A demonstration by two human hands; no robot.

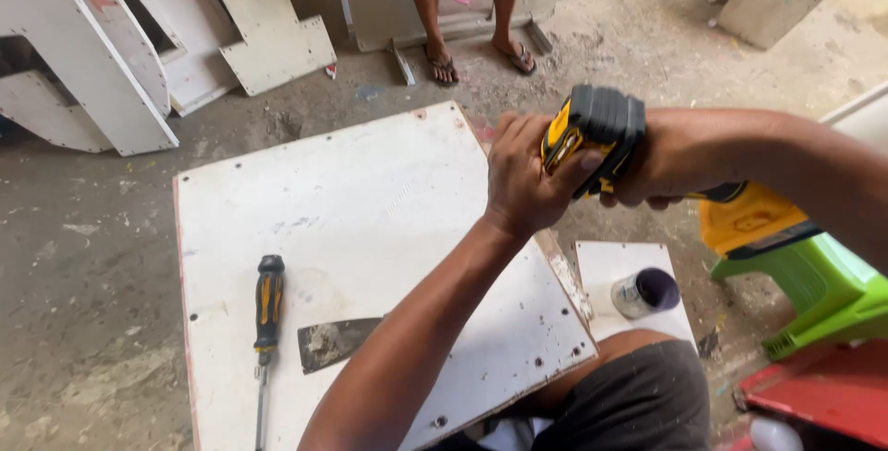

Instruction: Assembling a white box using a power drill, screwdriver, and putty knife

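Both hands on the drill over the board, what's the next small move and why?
Probably tip the drill nose-down onto the white board. The left hand cups its back end and the right hand grips the handle, so it is steadied, but it sits above the board's far right edge and its tip is hidden. The screwdriver and scraper lie apart, clear of it.

both hands (592,166) raised together, fingers (566,171) curled, seemingly tight, forearms converging

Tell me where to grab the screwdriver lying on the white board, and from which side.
Grip the screwdriver by its black-and-yellow handle, the thick upper part, coming down from above with fingers across its width. It lies flat on the white board, handle away from the person, shaft pointing toward them. Its left side is open; the putty knife lies close on its right.
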